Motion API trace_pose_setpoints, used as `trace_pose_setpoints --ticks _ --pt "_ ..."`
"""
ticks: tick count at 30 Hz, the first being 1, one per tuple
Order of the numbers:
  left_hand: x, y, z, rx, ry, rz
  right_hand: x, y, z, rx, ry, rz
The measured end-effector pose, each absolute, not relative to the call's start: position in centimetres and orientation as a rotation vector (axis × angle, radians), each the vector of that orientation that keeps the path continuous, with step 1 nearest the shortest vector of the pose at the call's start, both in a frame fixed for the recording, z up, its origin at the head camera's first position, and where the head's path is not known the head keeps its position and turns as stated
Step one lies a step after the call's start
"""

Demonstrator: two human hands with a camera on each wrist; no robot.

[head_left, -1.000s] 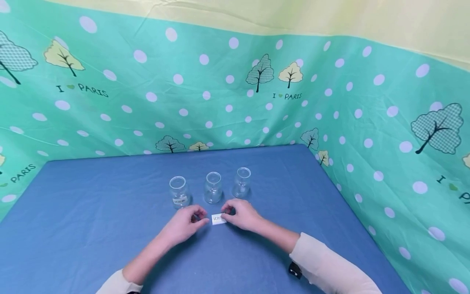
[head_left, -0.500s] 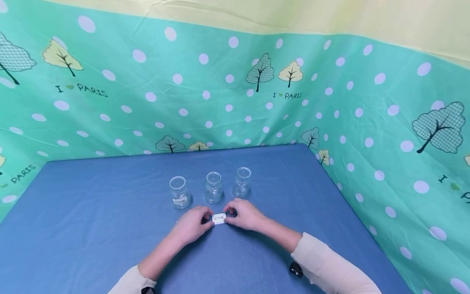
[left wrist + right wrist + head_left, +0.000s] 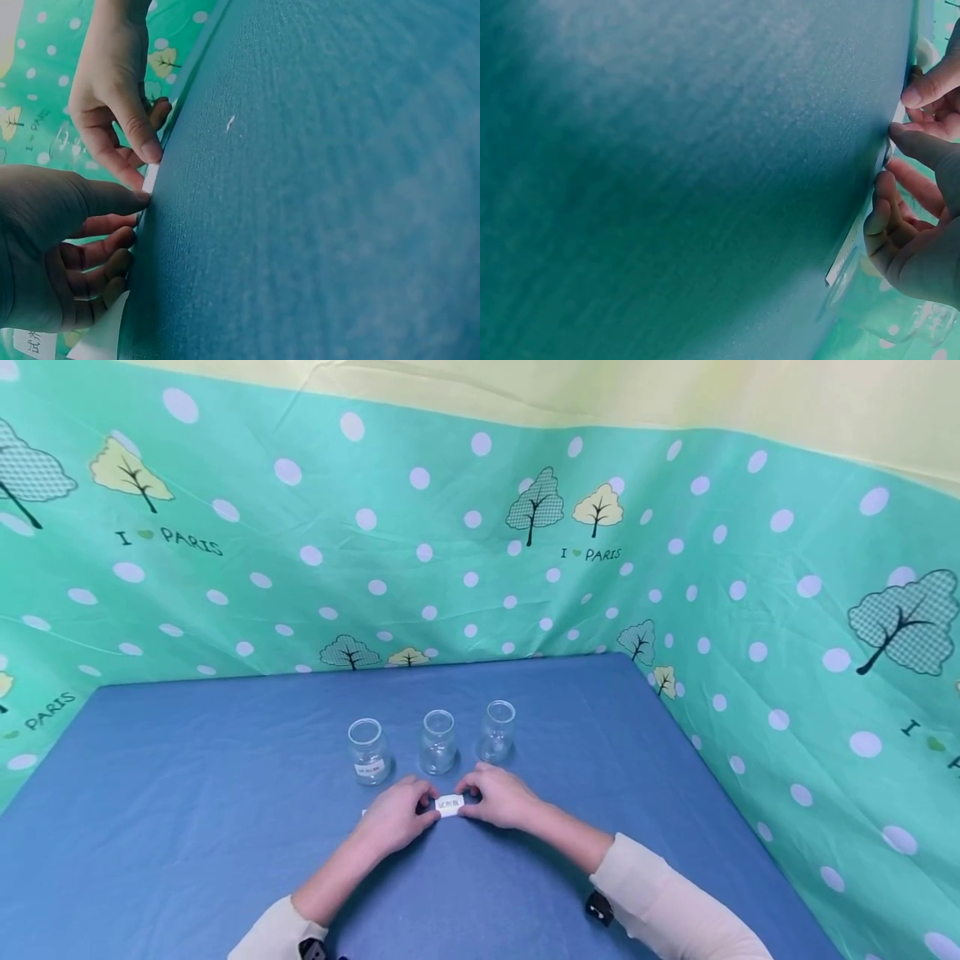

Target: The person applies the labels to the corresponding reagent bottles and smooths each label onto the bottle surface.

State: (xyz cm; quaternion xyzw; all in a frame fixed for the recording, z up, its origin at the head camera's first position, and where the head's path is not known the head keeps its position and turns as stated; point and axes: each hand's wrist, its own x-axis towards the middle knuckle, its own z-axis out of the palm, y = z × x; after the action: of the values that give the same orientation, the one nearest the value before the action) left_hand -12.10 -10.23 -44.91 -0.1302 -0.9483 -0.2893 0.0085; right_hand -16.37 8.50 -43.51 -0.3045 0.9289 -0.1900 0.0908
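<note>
A small white paper label (image 3: 449, 805) with handwritten characters lies low over the blue table, in front of the jars. My left hand (image 3: 399, 817) pinches its left edge between thumb and forefinger. The right edge is pinched by my right hand (image 3: 501, 797). In the left wrist view the label (image 3: 151, 177) shows as a thin white strip between both thumbs. Just beyond the hands stand three upright glass jars: the left jar (image 3: 367, 747) bears a similar white label, while the middle jar (image 3: 437, 745) and right jar (image 3: 497, 733) show none.
The blue table (image 3: 187, 777) ends at a green dotted curtain (image 3: 420, 568) behind and at the right. Another piece of white paper (image 3: 105, 330) sits beside my left hand, mostly hidden in the head view. A thin white strip (image 3: 843, 251) lies near my right hand.
My left hand has moved right to the label's left edge and taken hold of it. The right fingers have shifted off the writing to the right edge. The label now looks slightly bowed.
</note>
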Motion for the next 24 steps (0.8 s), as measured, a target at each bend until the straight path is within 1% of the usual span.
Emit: trace_pose_setpoints --ticks 12,24 --pt "-12.3 -10.5 -45.1 -0.366 -2.889 -1.058 -16.5 9.0 -43.2 -0.952 2.76 -0.671" --pt "-12.1 -11.3 -44.5 -0.296 -2.837 -1.61 -16.8 9.8 -42.6 -0.953 2.777 -0.782"
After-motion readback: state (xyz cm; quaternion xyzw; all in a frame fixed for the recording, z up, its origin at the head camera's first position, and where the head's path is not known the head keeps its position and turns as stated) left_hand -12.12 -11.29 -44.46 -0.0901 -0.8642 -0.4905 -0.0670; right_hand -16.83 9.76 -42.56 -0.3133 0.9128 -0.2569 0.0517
